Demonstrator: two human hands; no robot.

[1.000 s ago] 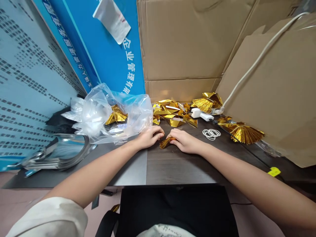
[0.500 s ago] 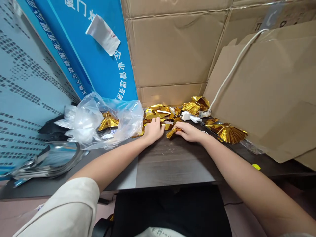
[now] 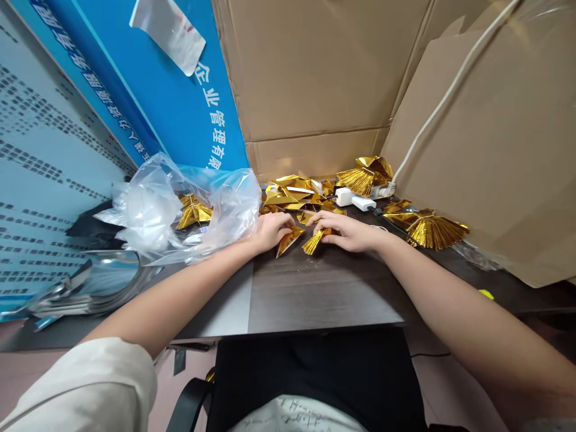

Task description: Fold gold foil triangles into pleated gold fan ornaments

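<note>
My left hand (image 3: 272, 231) is closed on a folded piece of gold foil (image 3: 289, 239), which hangs from the fingertips just over the dark wooden table (image 3: 324, 300). To its right, my right hand (image 3: 346, 231) grips a small pleated bundle of gold foil (image 3: 314, 242), its fanned end pointing left and down. A small gap separates the two pieces. Right behind the hands lies a pile of gold foil pieces (image 3: 292, 191). The fingers partly cover both held pieces.
A clear plastic bag (image 3: 153, 210) with gold foil inside stands left. Pleated gold fans (image 3: 434, 231) lie right, near white plugs (image 3: 362, 203) and a white cable (image 3: 450, 90). Cardboard (image 3: 310, 72) closes off the back. Clear curved plastic pieces (image 3: 112, 282) lie far left.
My left hand has drawn back from the foil pile and now holds a folded gold piece. My right hand keeps its pleated bundle. The camera view has tilted down.
</note>
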